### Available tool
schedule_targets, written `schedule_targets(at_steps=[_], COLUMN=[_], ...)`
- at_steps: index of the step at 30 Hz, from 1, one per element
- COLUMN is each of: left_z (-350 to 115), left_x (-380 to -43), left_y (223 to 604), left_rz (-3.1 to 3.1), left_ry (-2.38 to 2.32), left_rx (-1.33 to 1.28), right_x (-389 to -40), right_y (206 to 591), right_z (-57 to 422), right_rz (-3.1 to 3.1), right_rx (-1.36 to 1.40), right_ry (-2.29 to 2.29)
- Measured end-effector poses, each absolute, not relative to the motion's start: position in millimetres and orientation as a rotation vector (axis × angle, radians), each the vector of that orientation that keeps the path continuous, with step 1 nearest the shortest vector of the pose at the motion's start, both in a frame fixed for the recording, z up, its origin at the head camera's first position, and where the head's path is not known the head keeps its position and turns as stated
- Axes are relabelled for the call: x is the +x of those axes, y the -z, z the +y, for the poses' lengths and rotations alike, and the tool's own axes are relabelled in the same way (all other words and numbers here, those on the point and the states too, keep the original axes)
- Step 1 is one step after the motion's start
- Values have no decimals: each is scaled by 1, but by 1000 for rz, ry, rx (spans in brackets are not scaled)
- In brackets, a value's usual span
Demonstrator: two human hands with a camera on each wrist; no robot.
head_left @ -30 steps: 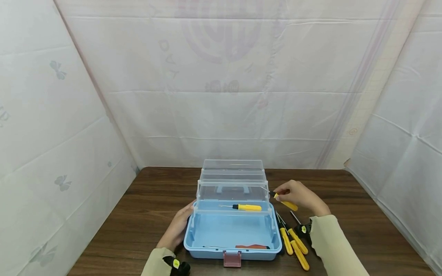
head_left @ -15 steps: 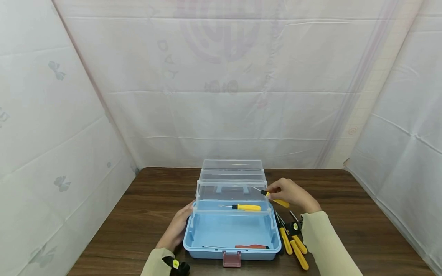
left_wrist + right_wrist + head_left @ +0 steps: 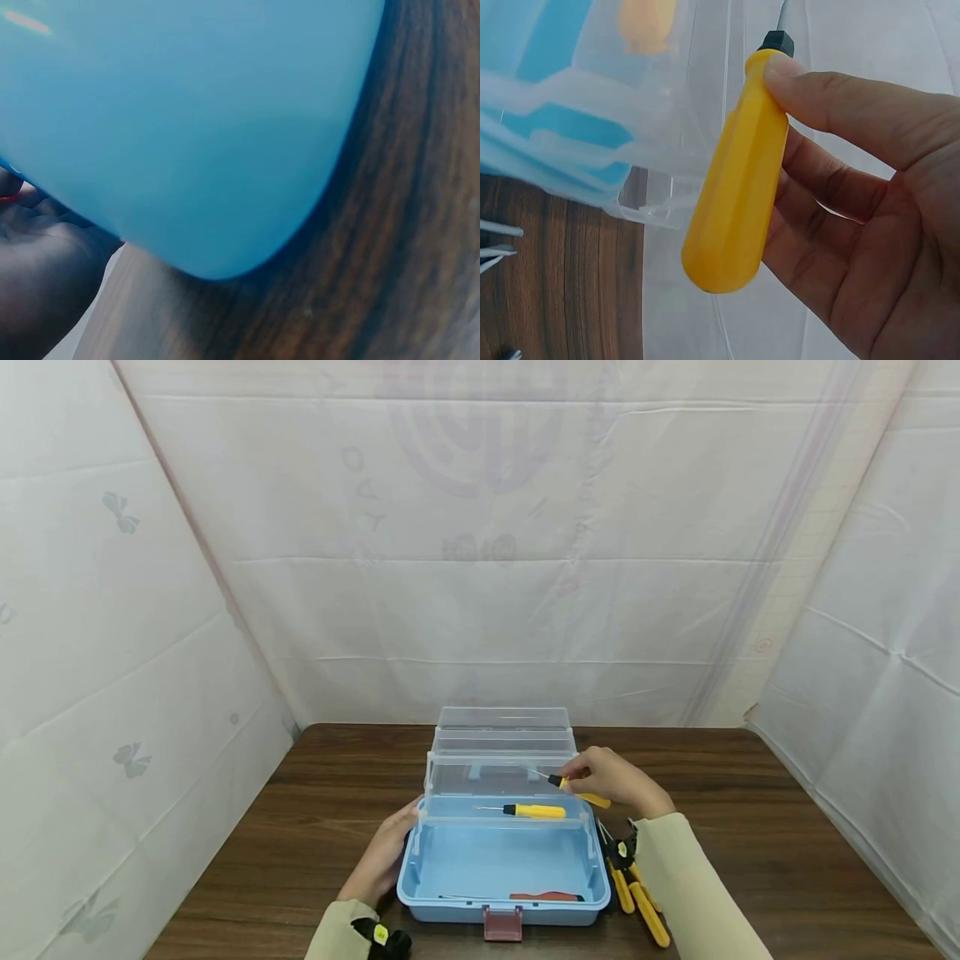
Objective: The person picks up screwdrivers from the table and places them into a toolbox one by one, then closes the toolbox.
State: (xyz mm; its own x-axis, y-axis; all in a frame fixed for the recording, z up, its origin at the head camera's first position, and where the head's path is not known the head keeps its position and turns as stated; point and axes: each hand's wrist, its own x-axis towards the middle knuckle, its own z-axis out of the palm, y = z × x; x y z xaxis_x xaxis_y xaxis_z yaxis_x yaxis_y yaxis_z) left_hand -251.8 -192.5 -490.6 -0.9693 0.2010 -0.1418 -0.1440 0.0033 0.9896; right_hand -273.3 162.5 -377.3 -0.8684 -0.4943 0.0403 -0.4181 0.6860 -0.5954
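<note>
My right hand (image 3: 609, 777) pinches a screwdriver (image 3: 588, 796) by the black collar end of its yellow handle, above the right part of a clear tiered tray (image 3: 450, 774). In the right wrist view, the thumb (image 3: 832, 101) lies on the top of the handle and the shaft points away. A second yellow-handled screwdriver (image 3: 538, 811) lies in the lowest clear tray. Those trays fold out behind an open blue toolbox (image 3: 504, 917) with a dark red latch. Along the box's left side rests my left hand (image 3: 384, 852), fingers extended toward the rear corner, partly hidden in the left wrist view.
A red-handled tool (image 3: 546, 897) with a thin shaft lies at the front inside the box. Several yellow-handled tools (image 3: 651, 917) lie on the brown wooden table (image 3: 300, 835) right of the box, partly covered by the right sleeve (image 3: 693, 885). White cloth hangs around the table.
My right hand has carried the screwdriver leftward, from beside the clear trays to over their right part. The left hand and toolbox have kept their place.
</note>
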Motion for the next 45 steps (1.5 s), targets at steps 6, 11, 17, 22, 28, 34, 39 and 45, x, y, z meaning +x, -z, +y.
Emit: schedule_targets(at_steps=[6, 11, 17, 22, 28, 34, 39, 45], left_z=[-194, -195, -195, -195, -195, -195, -195, -194], left_x=[-253, -253, -253, -253, -253, -252, -252, -253], left_y=[492, 493, 494, 493, 492, 492, 492, 493], left_rz=[2024, 2005, 2011, 2015, 2028, 2038, 2037, 2039], left_ry=[-2073, -2090, -2083, -2078, -2064, -2060, -2067, -2063], left_rx=[61, 65, 62, 61, 64, 59, 57, 72], right_x=[-274, -275, -276, -278, -278, -279, -280, -280], right_y=[377, 378, 379, 379, 378, 378, 379, 379], right_z=[155, 150, 143, 138, 135, 131, 128, 125], right_rz=[2767, 2760, 2727, 2724, 2722, 2719, 2724, 2712], right_rx=[-772, -833, -846, -862, -880, -864, -872, -905], right_ry=[923, 930, 965, 958, 945, 940, 925, 911])
